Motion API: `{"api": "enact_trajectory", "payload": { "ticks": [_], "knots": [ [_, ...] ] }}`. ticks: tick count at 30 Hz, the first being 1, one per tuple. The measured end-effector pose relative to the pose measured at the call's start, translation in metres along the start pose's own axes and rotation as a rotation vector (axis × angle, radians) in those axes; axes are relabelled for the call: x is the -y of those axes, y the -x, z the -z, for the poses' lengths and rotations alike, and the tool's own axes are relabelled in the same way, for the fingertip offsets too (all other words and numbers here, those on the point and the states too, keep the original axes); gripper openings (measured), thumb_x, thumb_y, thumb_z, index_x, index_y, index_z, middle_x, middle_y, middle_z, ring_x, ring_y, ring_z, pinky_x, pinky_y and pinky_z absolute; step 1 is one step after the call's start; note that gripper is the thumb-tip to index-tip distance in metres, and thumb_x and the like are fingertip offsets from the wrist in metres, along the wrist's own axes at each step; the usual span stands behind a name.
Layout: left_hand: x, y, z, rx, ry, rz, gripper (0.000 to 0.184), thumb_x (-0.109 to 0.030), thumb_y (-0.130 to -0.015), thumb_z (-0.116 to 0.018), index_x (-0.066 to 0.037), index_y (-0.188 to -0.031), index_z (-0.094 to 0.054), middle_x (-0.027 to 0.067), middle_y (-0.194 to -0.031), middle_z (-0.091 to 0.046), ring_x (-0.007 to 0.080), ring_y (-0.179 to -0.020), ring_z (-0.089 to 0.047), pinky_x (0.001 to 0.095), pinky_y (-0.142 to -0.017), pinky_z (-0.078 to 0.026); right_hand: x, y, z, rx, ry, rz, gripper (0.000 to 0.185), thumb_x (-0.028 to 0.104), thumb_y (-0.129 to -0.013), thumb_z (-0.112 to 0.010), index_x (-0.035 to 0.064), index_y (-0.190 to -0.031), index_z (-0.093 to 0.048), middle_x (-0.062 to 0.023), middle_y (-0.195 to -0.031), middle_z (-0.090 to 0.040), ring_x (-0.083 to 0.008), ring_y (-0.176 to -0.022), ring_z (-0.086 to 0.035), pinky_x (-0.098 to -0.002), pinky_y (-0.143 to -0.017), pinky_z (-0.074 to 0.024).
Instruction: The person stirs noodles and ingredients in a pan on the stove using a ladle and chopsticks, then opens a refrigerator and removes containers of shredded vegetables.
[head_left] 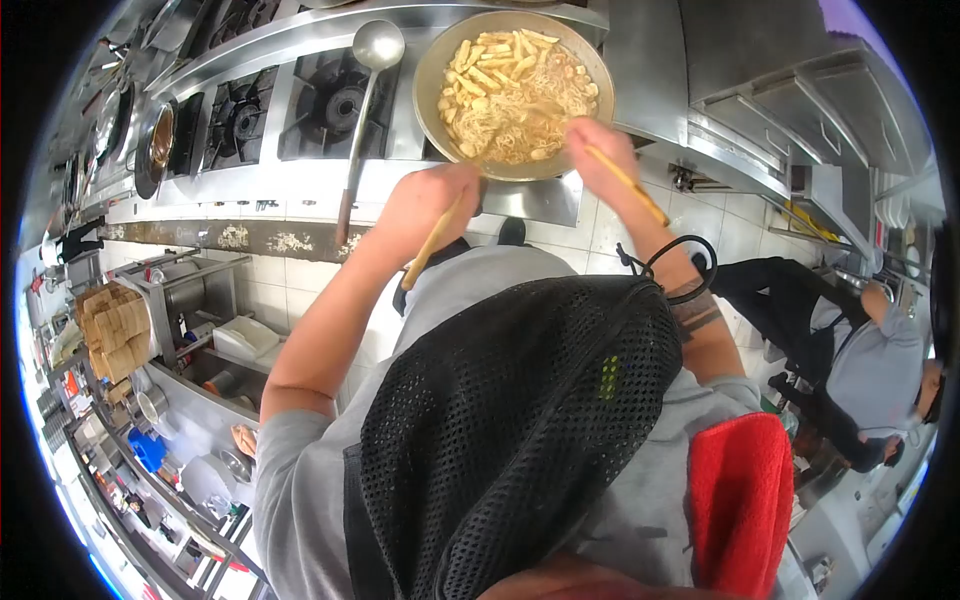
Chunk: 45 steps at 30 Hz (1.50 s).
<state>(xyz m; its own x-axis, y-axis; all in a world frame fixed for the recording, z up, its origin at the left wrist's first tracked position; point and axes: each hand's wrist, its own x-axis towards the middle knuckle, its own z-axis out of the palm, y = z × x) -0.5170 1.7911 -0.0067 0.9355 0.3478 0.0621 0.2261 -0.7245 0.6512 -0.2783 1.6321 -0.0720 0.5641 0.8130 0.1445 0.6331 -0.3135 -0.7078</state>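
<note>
A wide pan (425, 95) on the stove top holds noodles (510, 122) and pale stick-shaped pieces (490, 62). At its lower left edge my left hand (432, 200) is closed round a wooden utensil (430, 245), whose handle end points down toward my body. My right hand (602, 165), slightly blurred, is at the pan's lower right rim, closed round another wooden utensil (640, 192). The far ends of both utensils are hidden or too blurred to make out.
Left of the pan, a long-handled metal ladle (378, 46) lies over the stove beside a burner (343, 105). Another pan (158, 145) sits farther left. A person (870, 350) in grey and black is at the right. Shelving with brown paper bags (115, 330) stands at the left.
</note>
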Motion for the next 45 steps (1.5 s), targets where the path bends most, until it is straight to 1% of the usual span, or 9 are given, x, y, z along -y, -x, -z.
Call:
{"api": "enact_trajectory", "payload": {
  "ticks": [5, 8, 18, 21, 23, 26, 29, 38, 45],
  "knots": [
    [0.026, -0.016, -0.031, 0.070, -0.138, -0.001, 0.015, -0.012, -0.096, -0.060, -0.002, -0.102, -0.070, 0.0217, -0.085, -0.070, 0.0432, -0.076, -0.069, 0.0498, -0.069, -0.055, -0.006, -0.014, -0.038, 0.136, -0.123, 0.090, 0.018, 0.021, -0.100, -0.058, 0.0057, -0.097, -0.068, -0.0203, -0.090, -0.070, -0.0373, -0.086, -0.071, -0.0450, -0.075, -0.0541],
    [0.036, -0.009, -0.022, 0.087, -0.152, 0.056, 0.015, -0.012, -0.097, -0.060, -0.003, -0.103, -0.070, 0.0215, -0.085, -0.070, 0.0435, -0.077, -0.069, 0.0501, -0.070, -0.055, -0.035, -0.016, -0.014, 0.065, -0.125, -0.166, 0.017, 0.021, -0.100, -0.058, 0.0069, -0.097, -0.068, -0.0204, -0.089, -0.069, -0.0393, -0.082, -0.069, -0.0443, -0.072, -0.0539],
    [0.008, -0.050, -0.043, 0.006, -0.046, -0.034, 0.019, -0.015, -0.098, -0.061, -0.004, -0.109, -0.071, 0.0213, -0.088, -0.072, 0.0429, -0.082, -0.071, 0.0503, -0.074, -0.056, -0.041, -0.035, -0.005, -0.184, 0.092, -0.028, 0.018, 0.019, -0.098, -0.059, 0.0035, -0.092, -0.067, -0.0225, -0.087, -0.068, -0.0433, -0.078, -0.067, -0.0460, -0.070, -0.0532],
    [0.010, -0.046, -0.037, 0.026, -0.078, -0.015, 0.020, -0.016, -0.098, -0.061, -0.004, -0.110, -0.072, 0.0208, -0.090, -0.073, 0.0427, -0.083, -0.071, 0.0496, -0.075, -0.057, -0.045, -0.025, 0.000, 0.006, 0.012, -0.137, 0.019, 0.019, -0.098, -0.058, 0.0040, -0.092, -0.068, -0.0222, -0.086, -0.069, -0.0418, -0.075, -0.068, -0.0436, -0.070, -0.0540],
    [0.016, -0.035, -0.032, 0.020, -0.099, 0.015, 0.020, -0.016, -0.098, -0.062, -0.004, -0.110, -0.072, 0.0205, -0.091, -0.074, 0.0425, -0.083, -0.071, 0.0492, -0.075, -0.058, -0.045, -0.026, 0.019, 0.051, -0.268, -0.483, 0.022, 0.021, -0.099, -0.057, 0.0044, -0.093, -0.070, -0.0189, -0.085, -0.072, -0.0334, -0.073, -0.071, -0.0406, -0.070, -0.0547],
    [0.021, -0.034, -0.033, -0.065, -0.053, 0.000, 0.019, -0.015, -0.098, -0.063, -0.004, -0.109, -0.073, 0.0204, -0.094, -0.074, 0.0421, -0.084, -0.072, 0.0490, -0.076, -0.058, -0.043, -0.049, 0.025, -0.141, -0.343, -0.347, 0.026, 0.025, -0.100, -0.056, 0.0050, -0.094, -0.071, -0.0136, -0.082, -0.074, -0.0231, -0.074, -0.074, -0.0376, -0.071, -0.0556],
    [0.018, -0.038, -0.039, -0.095, -0.044, -0.015, 0.019, -0.015, -0.098, -0.063, -0.004, -0.111, -0.073, 0.0206, -0.097, -0.074, 0.0420, -0.084, -0.072, 0.0489, -0.076, -0.058, -0.081, -0.070, -0.012, -0.011, -0.064, -0.196, 0.025, 0.020, -0.102, -0.060, -0.0022, -0.102, -0.071, -0.0074, -0.079, -0.071, -0.0156, -0.074, -0.073, -0.0286, -0.070, -0.0589],
    [0.014, -0.023, -0.028, -0.077, 0.006, -0.003, 0.023, -0.018, -0.099, -0.063, -0.003, -0.113, -0.073, 0.0217, -0.098, -0.074, 0.0417, -0.089, -0.072, 0.0474, -0.078, -0.057, -0.017, -0.016, 0.037, 0.231, -0.561, -0.472, 0.020, 0.017, -0.101, -0.056, 0.0017, -0.100, -0.069, -0.0101, -0.082, -0.074, -0.0190, -0.074, -0.077, -0.0315, -0.065, -0.0603],
    [0.047, -0.036, -0.045, 0.060, 0.111, 0.034, 0.023, -0.017, -0.098, -0.062, -0.001, -0.110, -0.073, 0.0229, -0.095, -0.073, 0.0415, -0.086, -0.071, 0.0460, -0.077, -0.057, -0.052, -0.009, 0.037, 0.131, -0.245, -0.434, 0.020, 0.018, -0.102, -0.056, 0.0042, -0.105, -0.071, -0.0110, -0.080, -0.073, -0.0199, -0.073, -0.077, -0.0328, -0.065, -0.0594]
  ]
}}
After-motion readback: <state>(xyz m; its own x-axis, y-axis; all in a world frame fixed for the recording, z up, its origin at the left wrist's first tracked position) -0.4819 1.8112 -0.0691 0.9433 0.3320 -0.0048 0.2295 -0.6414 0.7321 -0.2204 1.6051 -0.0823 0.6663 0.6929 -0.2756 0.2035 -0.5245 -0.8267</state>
